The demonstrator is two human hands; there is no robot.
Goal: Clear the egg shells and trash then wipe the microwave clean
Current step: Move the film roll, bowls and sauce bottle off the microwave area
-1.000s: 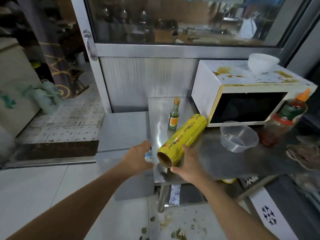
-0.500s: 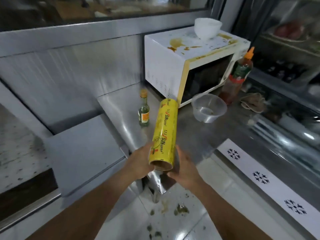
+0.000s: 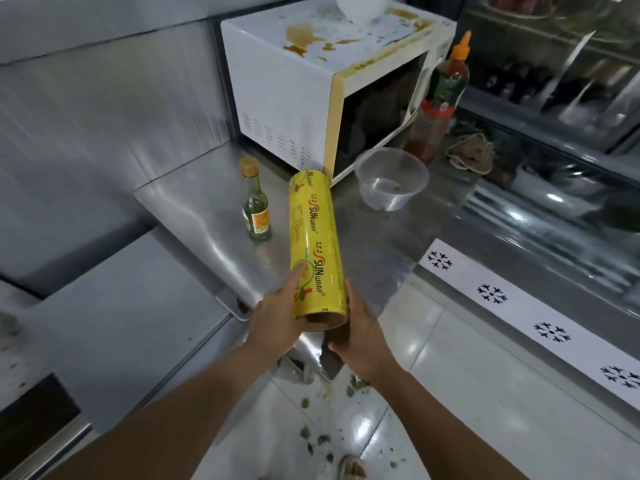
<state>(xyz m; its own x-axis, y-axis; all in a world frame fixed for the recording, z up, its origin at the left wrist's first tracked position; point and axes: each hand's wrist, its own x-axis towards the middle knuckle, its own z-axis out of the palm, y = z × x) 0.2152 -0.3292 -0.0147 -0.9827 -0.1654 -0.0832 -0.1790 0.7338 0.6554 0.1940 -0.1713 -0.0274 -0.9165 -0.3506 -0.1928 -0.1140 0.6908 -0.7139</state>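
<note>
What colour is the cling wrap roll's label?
Yellow, with red and green print, on the cling wrap roll; head view.

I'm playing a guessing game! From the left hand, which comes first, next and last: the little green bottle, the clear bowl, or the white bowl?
From the left hand:
1. Little green bottle, just left of the yellow roll.
2. Clear bowl, before the microwave.
3. White bowl, atop the microwave.

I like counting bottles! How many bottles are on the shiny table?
2. A small glass bottle stands left of the yellow wrap roll; a tall sauce bottle stands right of the microwave. Others may be hidden.
</note>
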